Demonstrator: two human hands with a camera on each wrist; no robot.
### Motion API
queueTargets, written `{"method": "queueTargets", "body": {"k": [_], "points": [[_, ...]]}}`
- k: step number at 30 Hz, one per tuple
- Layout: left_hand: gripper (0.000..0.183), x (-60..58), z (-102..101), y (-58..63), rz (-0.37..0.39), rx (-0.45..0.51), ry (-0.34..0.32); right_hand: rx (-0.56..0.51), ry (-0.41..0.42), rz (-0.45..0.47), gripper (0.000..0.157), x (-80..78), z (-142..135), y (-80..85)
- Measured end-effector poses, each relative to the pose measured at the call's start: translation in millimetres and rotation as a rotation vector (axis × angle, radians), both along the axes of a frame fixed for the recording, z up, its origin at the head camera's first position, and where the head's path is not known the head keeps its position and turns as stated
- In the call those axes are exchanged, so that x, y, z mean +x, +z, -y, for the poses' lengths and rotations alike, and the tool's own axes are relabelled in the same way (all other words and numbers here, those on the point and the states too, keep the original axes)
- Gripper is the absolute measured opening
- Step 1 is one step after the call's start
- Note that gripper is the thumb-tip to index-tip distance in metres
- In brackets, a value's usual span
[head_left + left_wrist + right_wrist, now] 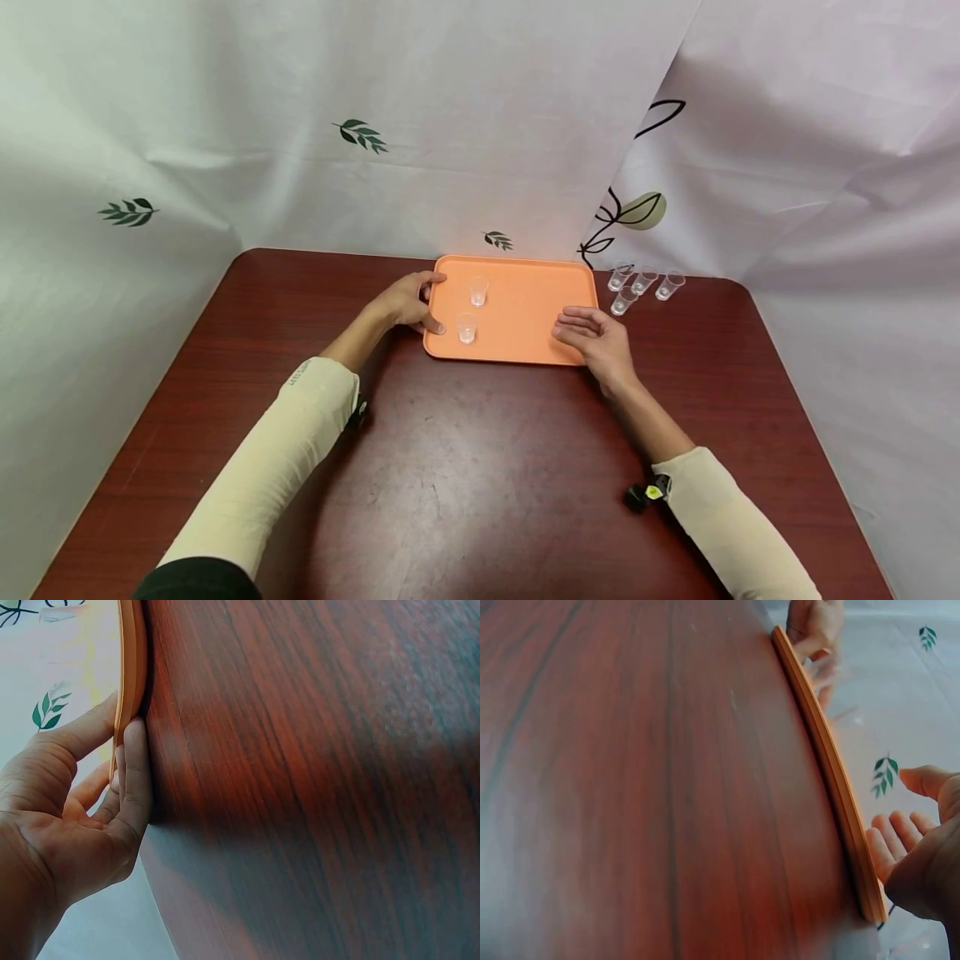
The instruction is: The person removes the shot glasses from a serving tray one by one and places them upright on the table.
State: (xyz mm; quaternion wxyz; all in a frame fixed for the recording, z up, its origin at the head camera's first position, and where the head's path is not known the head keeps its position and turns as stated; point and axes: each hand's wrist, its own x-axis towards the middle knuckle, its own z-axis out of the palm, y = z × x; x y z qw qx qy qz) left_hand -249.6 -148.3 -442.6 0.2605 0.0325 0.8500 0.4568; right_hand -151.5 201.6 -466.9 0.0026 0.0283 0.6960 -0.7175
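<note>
An orange tray (521, 312) lies at the back of the table, its left rim gripped by my left hand (408, 302). In the left wrist view, the thumb of that left hand (82, 802) is over the rim and the fingers are at its side and underside. Two small clear plastic cups, a rear one (478, 292) and a front one (467, 328), stand on the tray's left part. Above the tray's front right corner, my right hand (600, 343) has loosely extended fingers and holds nothing. The right wrist view shows that right hand (922, 851) beside the rim.
Several more clear cups (643, 281) stand on the table just right of the tray, near the back edge. The dark red wooden table (487, 467) stretches toward me. White cloth (450, 100) with leaf prints hangs behind and along the sides.
</note>
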Motion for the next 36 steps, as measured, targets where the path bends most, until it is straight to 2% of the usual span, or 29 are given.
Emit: {"method": "queueTargets", "body": {"k": [16,36], "points": [[0.11,0.2,-1,1.5,-0.003,-0.005,-0.002,0.044,0.094,0.02,0.051,-7.6,46,-2.4],[0.108,1.1,-1,2.1,-0.004,-0.018,-0.005,0.14,0.292,-0.029,0.055,-14.9,96,-4.7]]}}
